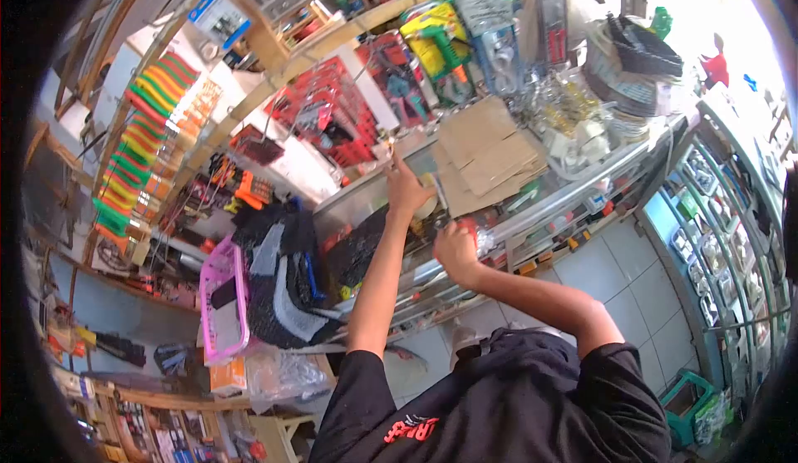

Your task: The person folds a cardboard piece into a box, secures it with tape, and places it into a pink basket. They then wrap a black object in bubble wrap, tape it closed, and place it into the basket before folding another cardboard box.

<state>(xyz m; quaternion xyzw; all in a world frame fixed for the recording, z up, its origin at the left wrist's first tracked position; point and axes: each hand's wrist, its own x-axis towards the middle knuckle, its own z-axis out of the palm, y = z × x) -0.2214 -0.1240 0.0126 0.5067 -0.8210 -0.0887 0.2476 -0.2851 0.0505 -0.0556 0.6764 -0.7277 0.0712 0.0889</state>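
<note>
My left hand [407,187] reaches over the glass counter, fingers apart, just left of a stack of brown cardboard sheets [478,151]. Nothing shows clearly in its grasp. My right hand [456,245] is closed near the counter's front edge, below the cardboard. Something red [470,232] shows at its fingers, too small to name. Beside it lies a clear plastic item [484,242]. A round beige object [426,207] sits between my two hands.
A pink basket [224,301] and dark folded fabric [287,288] stand left of my arms. Packaged tools [436,47] hang beyond the counter. At the right is a glass display rack [715,238]; a green stool [688,401] stands on the tiled floor [623,276].
</note>
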